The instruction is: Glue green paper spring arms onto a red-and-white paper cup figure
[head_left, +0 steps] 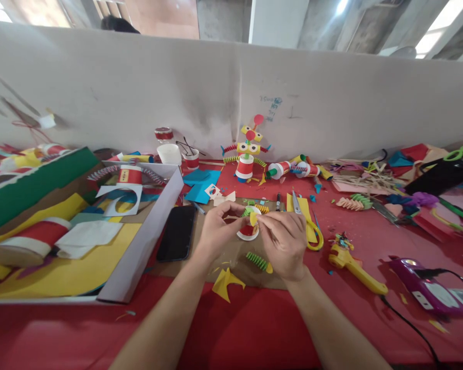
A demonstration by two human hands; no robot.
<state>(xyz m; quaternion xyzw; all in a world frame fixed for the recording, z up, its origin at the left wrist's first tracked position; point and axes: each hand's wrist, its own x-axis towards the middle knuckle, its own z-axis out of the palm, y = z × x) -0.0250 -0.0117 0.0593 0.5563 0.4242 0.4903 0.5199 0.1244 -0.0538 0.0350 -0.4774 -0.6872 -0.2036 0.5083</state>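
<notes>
My left hand [216, 228] and my right hand [284, 241] meet over a small red and white paper cup [248, 231] lying on a brown cardboard mat [231, 262]. Between the fingertips of both hands I pinch a small yellow paper piece [253, 218] at the cup's rim. Green and yellow folded paper springs [250, 209] stick out behind the cup. A loose green paper spring [257, 261] lies just below my right hand. A finished paper-cup robot figure [247, 154] stands at the back by the wall.
A black phone [176, 232] lies left of my hands beside an open box [139, 257] of coloured paper. Yellow-handled scissors [308, 226], a yellow glue gun [351, 262] and a purple glue gun [428, 288] with its cord lie to the right. Paper scraps cover the red table.
</notes>
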